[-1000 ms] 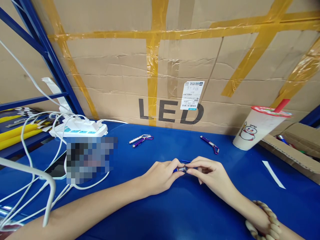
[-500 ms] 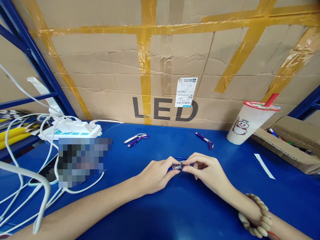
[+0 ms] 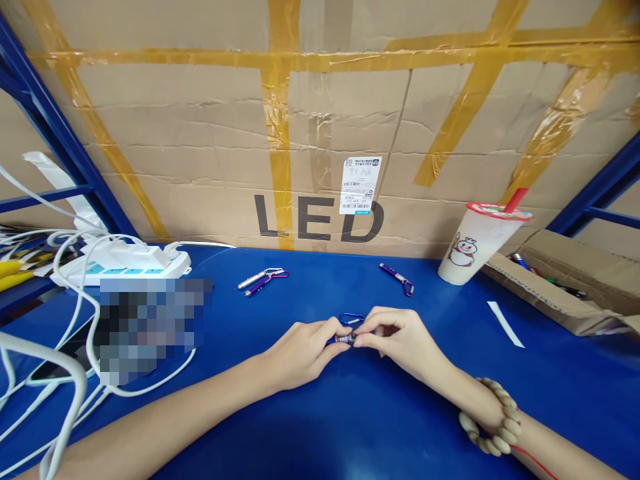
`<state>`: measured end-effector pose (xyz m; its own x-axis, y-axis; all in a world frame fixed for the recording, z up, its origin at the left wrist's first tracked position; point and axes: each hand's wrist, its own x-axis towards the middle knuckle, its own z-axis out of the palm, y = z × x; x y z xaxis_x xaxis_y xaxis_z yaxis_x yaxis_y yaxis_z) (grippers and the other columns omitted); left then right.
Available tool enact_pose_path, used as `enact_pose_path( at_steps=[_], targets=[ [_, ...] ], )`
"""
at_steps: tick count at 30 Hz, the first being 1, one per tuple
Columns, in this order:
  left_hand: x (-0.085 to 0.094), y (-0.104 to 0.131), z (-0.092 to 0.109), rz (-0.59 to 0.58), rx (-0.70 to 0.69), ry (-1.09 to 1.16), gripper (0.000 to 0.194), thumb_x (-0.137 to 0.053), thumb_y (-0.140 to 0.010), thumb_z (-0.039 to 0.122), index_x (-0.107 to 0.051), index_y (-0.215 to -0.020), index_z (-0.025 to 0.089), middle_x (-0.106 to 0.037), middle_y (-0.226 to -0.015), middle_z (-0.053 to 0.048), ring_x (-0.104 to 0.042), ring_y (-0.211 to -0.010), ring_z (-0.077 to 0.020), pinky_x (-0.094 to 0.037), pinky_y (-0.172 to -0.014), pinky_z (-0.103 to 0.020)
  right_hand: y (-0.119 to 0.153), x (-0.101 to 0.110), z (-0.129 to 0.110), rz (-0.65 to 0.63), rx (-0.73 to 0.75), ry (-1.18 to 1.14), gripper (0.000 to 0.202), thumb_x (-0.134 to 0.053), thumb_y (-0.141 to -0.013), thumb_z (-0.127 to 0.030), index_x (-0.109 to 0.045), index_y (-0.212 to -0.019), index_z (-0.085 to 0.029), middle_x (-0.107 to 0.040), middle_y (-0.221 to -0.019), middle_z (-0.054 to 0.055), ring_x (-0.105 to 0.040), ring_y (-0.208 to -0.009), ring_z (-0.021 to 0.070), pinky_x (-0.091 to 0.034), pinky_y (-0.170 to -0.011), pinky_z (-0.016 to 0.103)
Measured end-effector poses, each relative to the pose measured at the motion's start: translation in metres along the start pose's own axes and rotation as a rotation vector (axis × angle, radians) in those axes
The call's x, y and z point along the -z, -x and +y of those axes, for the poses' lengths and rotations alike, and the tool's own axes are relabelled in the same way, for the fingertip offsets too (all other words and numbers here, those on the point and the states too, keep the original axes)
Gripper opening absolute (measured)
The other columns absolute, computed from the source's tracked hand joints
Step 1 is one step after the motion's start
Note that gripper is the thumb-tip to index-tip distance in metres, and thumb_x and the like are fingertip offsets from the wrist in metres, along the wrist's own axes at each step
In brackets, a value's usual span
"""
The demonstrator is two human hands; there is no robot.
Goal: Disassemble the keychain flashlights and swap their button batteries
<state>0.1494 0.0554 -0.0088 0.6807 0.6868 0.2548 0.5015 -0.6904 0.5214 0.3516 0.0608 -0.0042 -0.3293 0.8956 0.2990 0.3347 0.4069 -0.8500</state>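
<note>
Between my two hands, low over the blue table, is a small blue flashlight (image 3: 343, 339) with a silvery section. My left hand (image 3: 306, 352) pinches its body between thumb and fingers. With thumb and forefinger, my right hand (image 3: 400, 337) grips its right end, mostly covered by the fingertips. A blue carabiner clip (image 3: 351, 319) shows just behind the fingertips. Farther back lie a silver flashlight (image 3: 253, 279) and a purple flashlight (image 3: 258, 287) side by side, with clips. Another purple flashlight (image 3: 393, 273) with a clip lies to the right.
A drink cup (image 3: 473, 247) with a red straw stands at the right, beside an open cardboard box (image 3: 540, 297) and a white strip (image 3: 505, 325). Left are a power strip (image 3: 125, 270), white cables and a pixelated patch. A large taped carton (image 3: 210, 160) stands behind.
The whole view has shifted, so most things appear farther left. The blue clip shows more clearly behind my fingers. Both hands keep their grip on the small blue flashlight.
</note>
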Motion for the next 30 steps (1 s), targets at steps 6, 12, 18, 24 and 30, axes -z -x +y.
enact_pose_path(
  at_steps=[6,12,18,24,30],
  targets=[
    [-0.0043,0.0009,-0.0045,0.049,-0.121,-0.06,0.017,-0.035,-0.096,0.029,-0.048,-0.091,0.02,-0.068,-0.096,-0.005,-0.067,-0.087,-0.0163,-0.051,-0.073,-0.024,0.0025,-0.0028,-0.0022,-0.032,-0.075,-0.081,0.039,-0.074,-0.062,-0.055,-0.07,-0.061,-0.016,-0.058,-0.059,0.001,-0.044,-0.043,0.0067,-0.036,-0.041,0.02],
    [-0.004,0.0006,-0.0057,0.053,-0.129,-0.088,0.02,-0.036,-0.095,0.03,-0.053,-0.097,0.02,-0.068,-0.09,-0.003,-0.066,-0.081,-0.0148,-0.049,-0.069,-0.022,0.0031,-0.0054,-0.0055,-0.058,-0.185,-0.128,0.04,-0.075,-0.058,-0.054,-0.068,-0.058,-0.015,-0.056,-0.053,-0.001,-0.043,-0.039,0.0056,-0.033,-0.039,0.02],
    [-0.0031,-0.0012,-0.0052,0.057,-0.098,-0.059,0.02,-0.038,-0.095,0.029,-0.054,-0.103,0.021,-0.068,-0.094,-0.002,-0.065,-0.083,-0.0133,-0.048,-0.072,-0.021,0.0032,-0.0066,-0.0042,-0.078,-0.237,-0.126,0.036,-0.075,-0.061,-0.05,-0.066,-0.059,-0.015,-0.056,-0.051,-0.001,-0.045,-0.038,0.0062,-0.034,-0.038,0.019],
    [-0.0033,-0.0015,-0.0045,0.086,-0.079,-0.083,0.018,-0.042,-0.094,0.027,-0.055,-0.104,0.02,-0.069,-0.097,-0.001,-0.066,-0.086,-0.0139,-0.047,-0.072,-0.021,0.0033,-0.0056,-0.0065,-0.096,-0.272,-0.104,0.032,-0.075,-0.061,-0.045,-0.064,-0.058,-0.015,-0.052,-0.046,-0.003,-0.043,-0.037,0.0063,-0.033,-0.038,0.019],
    [-0.0027,0.0001,-0.0019,0.06,-0.031,-0.137,0.021,-0.042,-0.094,0.031,-0.055,-0.106,0.02,-0.069,-0.095,-0.002,-0.066,-0.086,-0.0144,-0.047,-0.072,-0.022,0.0037,-0.005,-0.0057,-0.111,-0.26,-0.035,0.03,-0.069,-0.067,-0.044,-0.065,-0.058,-0.016,-0.051,-0.045,-0.002,-0.043,-0.037,0.0071,-0.033,-0.04,0.02]
  ],
)
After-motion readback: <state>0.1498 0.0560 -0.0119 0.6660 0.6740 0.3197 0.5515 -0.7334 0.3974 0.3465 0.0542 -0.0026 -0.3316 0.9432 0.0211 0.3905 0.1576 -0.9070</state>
